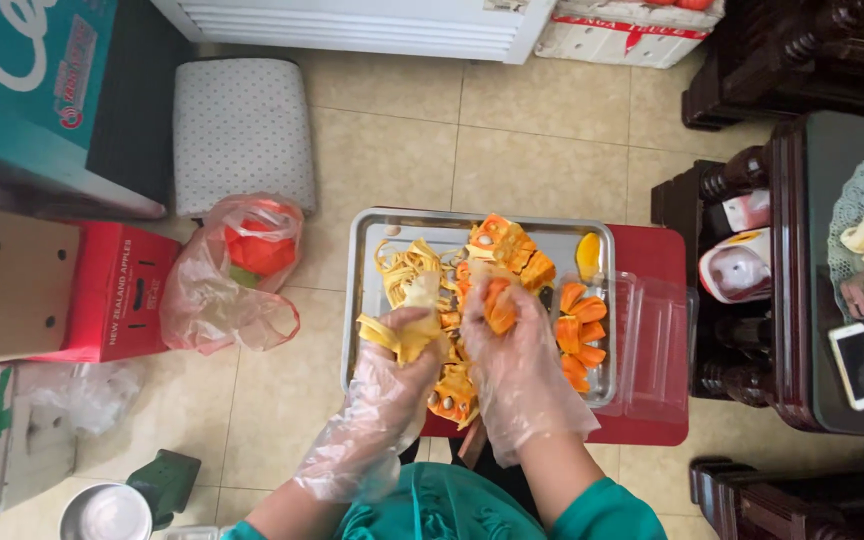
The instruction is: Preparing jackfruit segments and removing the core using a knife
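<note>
Both my hands wear loose clear plastic gloves over a metal tray (364,250). My left hand (407,345) grips a clump of pale yellow fruit fibres (392,335) above the tray's near left part. My right hand (512,335) holds an orange fruit pod (498,305) just to the right of it. More yellow fibres (407,265) lie piled at the tray's far left. A large orange-yellow fruit chunk (502,245) sits at the far middle, and peeled orange pods (580,325) are heaped at the right.
The tray rests on a red stool (652,260) beside a clear plastic box (652,345). A plastic bag with scraps (237,275) and a red carton (117,290) lie at left. Dark wooden furniture (792,270) with a phone (857,365) stands at right.
</note>
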